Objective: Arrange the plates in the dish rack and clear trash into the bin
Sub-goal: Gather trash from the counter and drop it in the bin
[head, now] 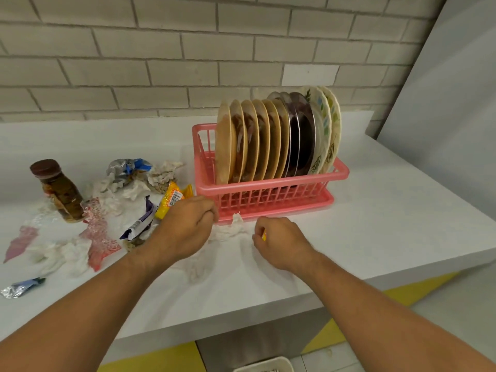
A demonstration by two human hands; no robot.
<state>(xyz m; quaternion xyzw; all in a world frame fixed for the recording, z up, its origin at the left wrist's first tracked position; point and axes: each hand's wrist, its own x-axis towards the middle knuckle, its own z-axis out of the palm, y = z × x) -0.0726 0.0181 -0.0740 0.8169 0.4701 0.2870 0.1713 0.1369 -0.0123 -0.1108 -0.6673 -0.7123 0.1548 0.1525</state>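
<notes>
A pink dish rack stands on the white counter, filled with several upright plates: tan, dark and patterned white ones. Left of it lies trash: crumpled tissues, a yellow wrapper, a purple wrapper, a silver-blue wrapper, red-patterned plastic. My left hand has its fingers curled in front of the rack's left corner, beside a crumpled tissue. My right hand pinches a small yellow scrap on the counter. The rim of a white bin shows below.
A brown bottle with a dark cap stands at the left among the trash. A small foil wrapper lies near the counter's front left edge. A tiled wall runs behind. The counter edge is just below my forearms.
</notes>
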